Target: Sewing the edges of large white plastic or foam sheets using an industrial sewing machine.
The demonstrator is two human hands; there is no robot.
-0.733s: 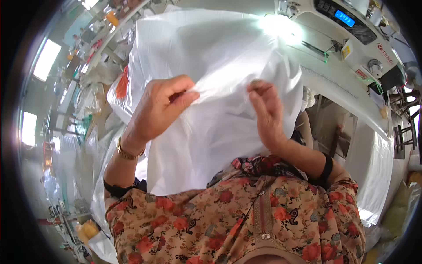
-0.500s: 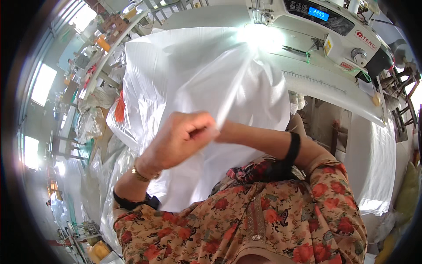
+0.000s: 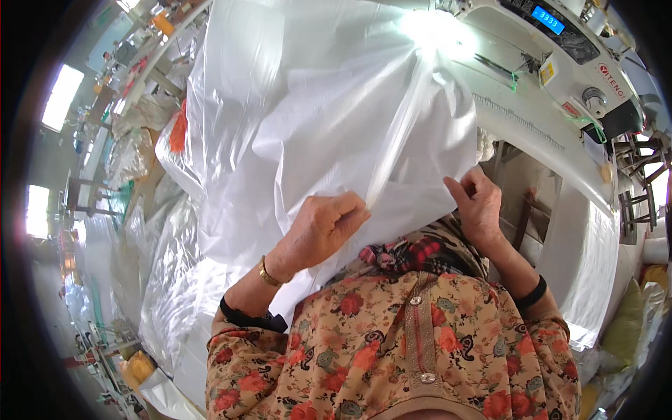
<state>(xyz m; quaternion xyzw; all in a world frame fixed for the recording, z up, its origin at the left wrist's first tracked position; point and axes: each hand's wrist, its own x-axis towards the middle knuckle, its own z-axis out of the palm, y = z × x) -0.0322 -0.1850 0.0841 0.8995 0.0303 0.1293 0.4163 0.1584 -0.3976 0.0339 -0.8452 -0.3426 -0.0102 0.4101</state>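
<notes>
A large white plastic-like sheet (image 3: 336, 126) hangs in folds from the sewing machine's lit needle area toward my lap. My left hand (image 3: 322, 227) is closed, thumb against bent fingers, on a gathered fold of the sheet that runs up to the bright light. Over at the sheet's right edge, my right hand (image 3: 481, 210) is raised with its fingers half curled. Its thumb stands apart, and no material shows between thumb and fingers. The sewing machine (image 3: 581, 63), white with a blue display, is at the upper right. Glare hides its needle and foot.
The machine's table (image 3: 532, 133) carries a printed ruler strip and a dark slender tool (image 3: 495, 66). More white sheeting (image 3: 584, 259) hangs at the right. Crumpled clear plastic (image 3: 182, 259) heaps up on the left, below an orange-red bundle (image 3: 178, 129). Dark stools (image 3: 640, 168) stand far right.
My right hand has come back from beside the left hand to the sheet's right edge, so my arms are uncrossed. My left hand has shifted slightly right. The view has tilted a little.
</notes>
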